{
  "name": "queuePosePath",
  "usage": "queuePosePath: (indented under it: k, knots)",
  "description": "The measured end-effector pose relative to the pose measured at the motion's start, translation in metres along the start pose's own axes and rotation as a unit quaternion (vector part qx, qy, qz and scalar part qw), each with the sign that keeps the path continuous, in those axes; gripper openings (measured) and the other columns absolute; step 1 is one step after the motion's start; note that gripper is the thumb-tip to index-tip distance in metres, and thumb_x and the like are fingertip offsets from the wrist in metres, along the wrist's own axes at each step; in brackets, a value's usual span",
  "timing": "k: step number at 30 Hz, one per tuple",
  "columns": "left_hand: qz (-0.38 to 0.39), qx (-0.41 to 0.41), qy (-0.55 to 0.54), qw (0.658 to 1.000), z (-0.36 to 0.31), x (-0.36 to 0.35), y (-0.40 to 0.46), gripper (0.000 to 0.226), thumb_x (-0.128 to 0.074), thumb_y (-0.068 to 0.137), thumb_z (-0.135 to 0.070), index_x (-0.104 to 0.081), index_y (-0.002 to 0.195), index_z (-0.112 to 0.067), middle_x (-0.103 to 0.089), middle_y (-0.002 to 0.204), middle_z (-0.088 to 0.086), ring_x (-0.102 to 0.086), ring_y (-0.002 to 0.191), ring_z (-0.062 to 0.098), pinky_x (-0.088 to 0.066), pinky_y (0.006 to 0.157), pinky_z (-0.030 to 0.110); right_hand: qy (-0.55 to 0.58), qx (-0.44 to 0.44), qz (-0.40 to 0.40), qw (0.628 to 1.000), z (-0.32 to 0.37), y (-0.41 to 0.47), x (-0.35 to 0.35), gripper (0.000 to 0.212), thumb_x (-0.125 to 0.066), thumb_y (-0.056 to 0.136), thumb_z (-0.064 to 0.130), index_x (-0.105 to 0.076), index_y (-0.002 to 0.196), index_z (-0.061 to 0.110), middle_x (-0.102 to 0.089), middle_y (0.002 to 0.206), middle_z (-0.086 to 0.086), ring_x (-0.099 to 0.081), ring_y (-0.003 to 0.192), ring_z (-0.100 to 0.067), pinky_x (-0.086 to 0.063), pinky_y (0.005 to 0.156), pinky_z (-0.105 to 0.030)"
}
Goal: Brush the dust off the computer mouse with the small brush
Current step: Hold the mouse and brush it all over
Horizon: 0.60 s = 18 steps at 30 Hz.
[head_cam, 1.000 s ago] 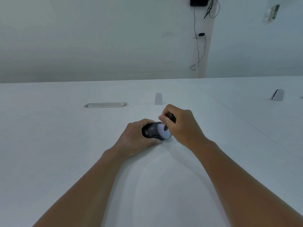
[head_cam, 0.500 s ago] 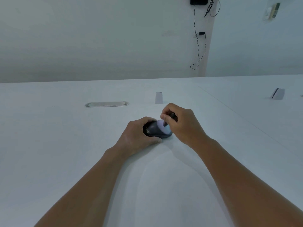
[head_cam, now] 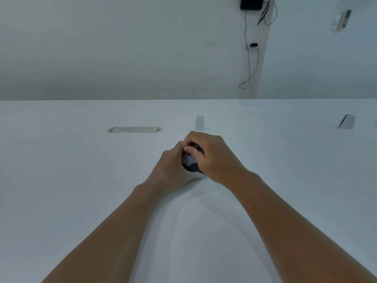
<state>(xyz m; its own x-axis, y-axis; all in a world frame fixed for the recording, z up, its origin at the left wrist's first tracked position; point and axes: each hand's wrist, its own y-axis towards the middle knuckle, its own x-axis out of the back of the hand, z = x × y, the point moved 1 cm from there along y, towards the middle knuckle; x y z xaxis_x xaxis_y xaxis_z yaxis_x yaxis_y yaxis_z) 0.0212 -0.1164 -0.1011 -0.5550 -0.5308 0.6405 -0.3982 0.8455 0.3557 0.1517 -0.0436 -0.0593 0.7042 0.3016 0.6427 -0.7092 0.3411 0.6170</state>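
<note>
on the broad white matte table point(head_cam: 81, 201), near its middle, the small black plastic computer mouse point(head_cam: 191, 167) sat squeezed between the two hands, only a narrow dark slice of it showing. the left hand point(head_cam: 171, 170) lay against the mouse's left side with its heel on the tabletop, the fingers curled round the body and clamped on it; their tips were hidden behind the mouse. the right hand point(head_cam: 212, 158) came in from the right and arched over the top, its fingers bent and pinched together on the small dark-handled brush point(head_cam: 196, 147), of which just a short dark piece showed under the knuckles. a pale, blurred patch lay on the mouse's top just below that pinch; it may have been the bristles, though the blur made it hard to tell. both bare forearms ran up from the lower edge and met at the mouse.

beyond the hands, a small white upright block point(head_cam: 199, 123) stood on the table, just past the right knuckles. to its left, a long oval grey cable grommet point(head_cam: 135, 129) lay flush in the surface. far off to the right stood a white wedge-shaped stand point(head_cam: 347, 121). on the pale wall behind, a black box point(head_cam: 251, 4) hung with thin black cable point(head_cam: 249, 64) trailing down from it.
</note>
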Motion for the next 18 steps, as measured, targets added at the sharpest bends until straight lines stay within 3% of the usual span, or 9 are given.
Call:
queuePosePath:
  k: [3, 7, 9, 12, 18]
  knots:
    - [0.005, 0.003, 0.004, 1.000, -0.002, 0.000, -0.001, 0.038, -0.083, 0.074, -0.029, -0.050, 0.089, -0.041, -0.066, 0.077, -0.015, -0.063, 0.068, 0.000, -0.042, 0.058, 0.008, 0.044, -0.036, 0.024, 0.998, 0.000, 0.001, 0.000, 0.009, -0.064, 0.096, 0.011, -0.065, 0.087, 0.013, -0.072, 0.073, 0.002, -0.066, 0.066, -0.009, -0.054, 0.066, -0.023]
    - [0.002, 0.003, -0.005, 1.000, 0.001, -0.001, -0.001, 0.055, -0.091, 0.066, -0.032, -0.059, 0.110, -0.031, -0.073, 0.096, -0.013, -0.071, 0.089, 0.004, -0.058, 0.076, 0.026, 0.029, -0.041, -0.009, 0.999, -0.005, -0.001, 0.004, 0.009, -0.065, 0.095, 0.008, -0.067, 0.088, 0.012, -0.067, 0.067, 0.010, -0.061, 0.060, -0.009, -0.051, 0.062, -0.022]
    - [0.001, -0.001, -0.007, 1.000, 0.002, 0.000, -0.001, 0.057, -0.093, 0.064, -0.032, -0.060, 0.111, -0.032, -0.072, 0.097, -0.016, -0.068, 0.091, -0.001, -0.055, 0.075, 0.020, 0.073, -0.084, 0.011, 0.994, -0.010, -0.003, 0.005, 0.011, -0.065, 0.096, 0.007, -0.066, 0.086, 0.011, -0.068, 0.061, 0.013, -0.060, 0.049, -0.004, -0.049, 0.056, -0.018]
    - [0.008, -0.009, -0.009, 1.000, 0.002, 0.000, -0.001, 0.066, -0.096, 0.063, -0.031, -0.060, 0.119, -0.033, -0.071, 0.105, -0.021, -0.063, 0.095, -0.012, -0.046, 0.074, 0.003, 0.053, -0.109, -0.055, 0.991, -0.019, -0.004, 0.012, 0.012, -0.065, 0.095, 0.008, -0.065, 0.084, 0.013, -0.074, 0.069, 0.003, -0.067, 0.058, -0.007, -0.050, 0.063, -0.017]
    - [0.011, -0.011, -0.015, 1.000, 0.005, 0.001, -0.001, 0.062, -0.096, 0.062, -0.030, -0.064, 0.116, -0.034, -0.072, 0.106, -0.021, -0.064, 0.096, -0.011, -0.046, 0.077, 0.002, 0.068, -0.194, -0.049, 0.977, -0.037, -0.010, 0.028, 0.012, -0.061, 0.096, 0.004, -0.064, 0.085, 0.005, -0.076, 0.074, -0.007, -0.060, 0.042, -0.002, -0.046, 0.048, -0.017]
